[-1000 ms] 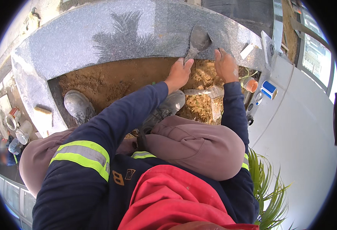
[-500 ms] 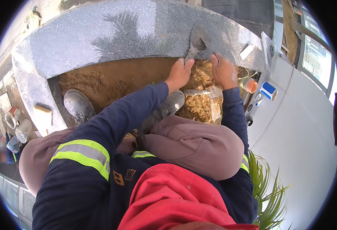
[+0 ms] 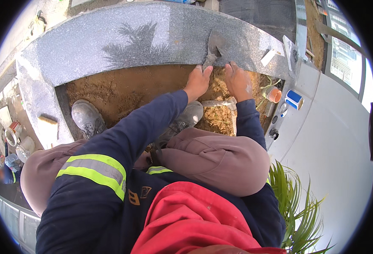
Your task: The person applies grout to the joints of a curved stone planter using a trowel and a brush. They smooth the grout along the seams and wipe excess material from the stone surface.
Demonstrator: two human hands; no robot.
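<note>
A pointed trowel [image 3: 217, 43] lies with its grey blade on the speckled granite slab [image 3: 84, 44]. My left hand [image 3: 198, 82] is closed round its handle at the slab's inner edge, thumb up. Just to the right, my right hand [image 3: 239, 83] is closed at that same edge, its fingertips bent over; what it holds, if anything, is hidden. Under both hands is a bed of brown soil [image 3: 131, 84]. A dusty tool like a hammer [image 3: 216, 103] lies on the soil below my right hand, partly covered by my sleeve.
My dusty boots [image 3: 87, 118] stand in the soil. A brush [image 3: 48, 121] lies on the left slab. Toward the right are an orange pipe end [image 3: 274, 94], a blue-and-white can [image 3: 294, 100] and a white block [image 3: 268, 58]. Green palm leaves [image 3: 294, 199] reach in at the lower right.
My right hand has come left, closer to my left hand, and its sleeve now covers more of the hammer-like tool. The trowel stays on the slab in my left hand. The view has shifted slightly.
</note>
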